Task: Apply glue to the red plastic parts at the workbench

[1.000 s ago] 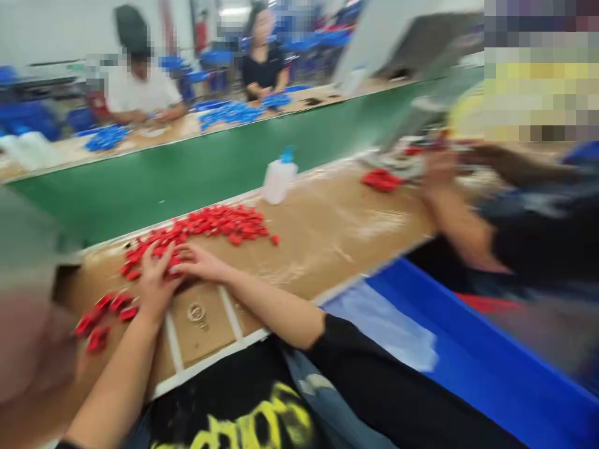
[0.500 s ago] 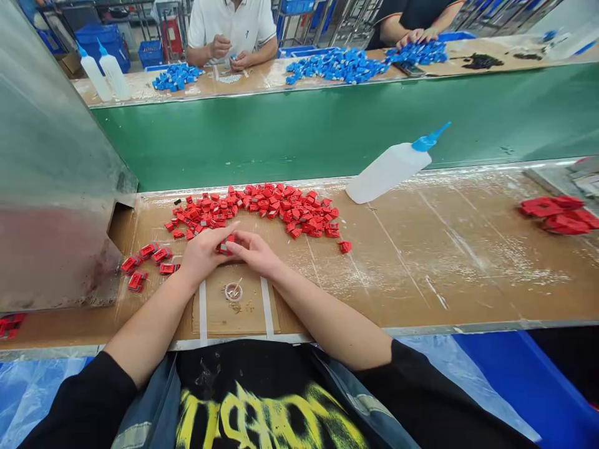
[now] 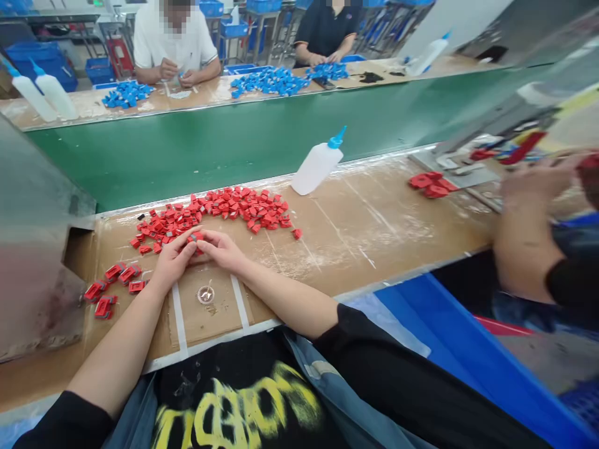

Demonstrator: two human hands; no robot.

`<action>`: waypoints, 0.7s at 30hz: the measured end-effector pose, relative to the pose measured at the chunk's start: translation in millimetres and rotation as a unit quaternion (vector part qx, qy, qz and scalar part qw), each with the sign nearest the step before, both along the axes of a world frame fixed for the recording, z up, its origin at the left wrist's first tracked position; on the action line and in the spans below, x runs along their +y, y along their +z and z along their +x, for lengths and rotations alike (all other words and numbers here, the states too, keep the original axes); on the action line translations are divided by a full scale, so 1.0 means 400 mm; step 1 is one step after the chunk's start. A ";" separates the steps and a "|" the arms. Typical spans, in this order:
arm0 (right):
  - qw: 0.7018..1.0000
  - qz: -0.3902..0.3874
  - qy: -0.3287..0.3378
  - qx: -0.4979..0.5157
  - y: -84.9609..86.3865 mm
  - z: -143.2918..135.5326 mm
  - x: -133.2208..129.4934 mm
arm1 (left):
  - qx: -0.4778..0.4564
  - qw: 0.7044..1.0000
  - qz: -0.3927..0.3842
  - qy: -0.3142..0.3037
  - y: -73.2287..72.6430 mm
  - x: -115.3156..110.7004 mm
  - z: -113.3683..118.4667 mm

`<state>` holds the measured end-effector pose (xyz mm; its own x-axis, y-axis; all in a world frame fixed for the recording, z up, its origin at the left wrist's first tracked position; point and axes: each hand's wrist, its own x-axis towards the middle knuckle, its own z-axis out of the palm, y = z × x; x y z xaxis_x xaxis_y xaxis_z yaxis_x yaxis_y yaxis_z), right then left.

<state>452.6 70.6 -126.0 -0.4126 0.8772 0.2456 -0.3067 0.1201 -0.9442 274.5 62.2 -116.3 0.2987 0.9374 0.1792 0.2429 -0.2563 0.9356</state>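
Between the fingertips of both hands is a small red plastic part (image 3: 195, 237) with a grey strip. My left hand (image 3: 174, 260) pinches it from the left, and my right hand (image 3: 223, 251) grips it from the right; the fingers partly cover it. Just beyond my hands lies a curved heap of similar red parts (image 3: 243, 204). Several red and grey assembled pieces (image 3: 105, 305) lie to the left of my left forearm. Below my hands a small round clear dish (image 3: 206, 295) with a thin stick in it sits on a cardboard pad (image 3: 213, 321).
A white squeeze bottle (image 3: 318, 167) with a blue nozzle stands tilted on the bench. A metal housing (image 3: 40, 243) borders the left side. At right, a co-worker's arm (image 3: 526, 243) is near larger red parts (image 3: 431, 184). Two people work at blue parts (image 3: 271, 82) across the green divider (image 3: 187, 149).
The view has swung right, bringing the co-worker's arm at the right into sight. Both hands still hold the red part, which shows more clearly between the fingertips.
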 end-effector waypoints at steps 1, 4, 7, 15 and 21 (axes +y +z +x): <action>1.000 0.014 -0.019 -0.010 0.008 0.000 -0.005 | -0.013 1.000 0.002 0.002 0.000 -0.001 0.005; 0.988 0.094 -0.065 -0.107 0.038 0.036 -0.039 | -0.093 0.994 -0.047 -0.024 -0.004 -0.002 0.012; 0.919 0.215 -0.114 -0.309 0.056 0.156 -0.107 | -0.161 0.982 -0.090 -0.038 -0.009 0.005 0.010; 0.619 0.149 -0.376 -0.673 -0.003 0.635 -0.211 | -0.104 0.990 -0.088 -0.019 -0.009 -0.007 0.039; 0.718 0.234 -0.390 -0.527 0.052 0.469 -0.139 | 0.070 0.997 0.035 0.006 -0.004 -0.032 0.043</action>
